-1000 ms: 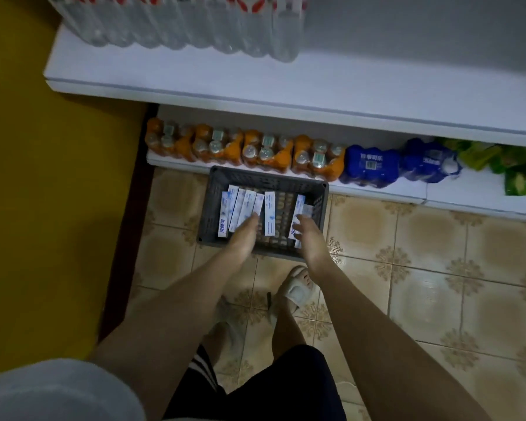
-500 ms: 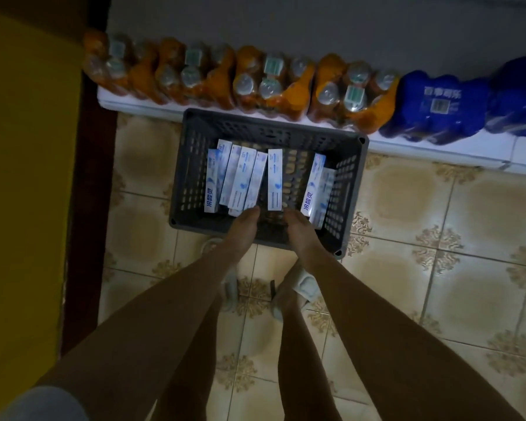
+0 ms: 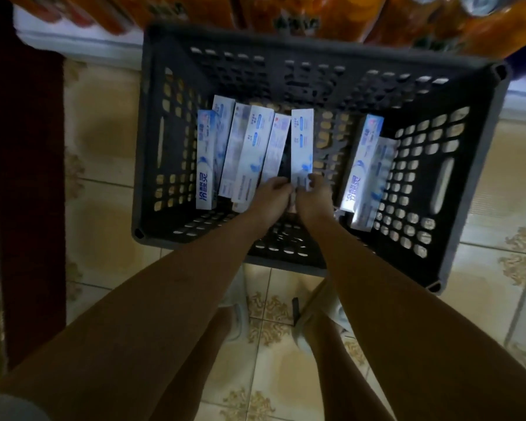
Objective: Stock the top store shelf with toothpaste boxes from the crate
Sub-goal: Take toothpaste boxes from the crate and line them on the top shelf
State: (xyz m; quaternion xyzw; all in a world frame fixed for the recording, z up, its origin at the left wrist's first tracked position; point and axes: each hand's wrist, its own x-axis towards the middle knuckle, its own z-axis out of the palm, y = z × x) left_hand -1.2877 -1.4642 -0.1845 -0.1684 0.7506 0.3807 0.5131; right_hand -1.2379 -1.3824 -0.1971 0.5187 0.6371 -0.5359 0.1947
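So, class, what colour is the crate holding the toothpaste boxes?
Dark grey, with perforated walls; the crate shows best in the head view.

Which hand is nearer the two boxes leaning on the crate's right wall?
Right hand, just left of the two boxes; left hand is farther left, beyond it.

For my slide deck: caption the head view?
Both hands, left hand and right hand, grasp toothpaste boxes inside a grey crate.

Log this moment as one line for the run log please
phase: picking from crate | left hand: grips box | right hand: grips box | shelf: out of view | pair of boxes untouched at right
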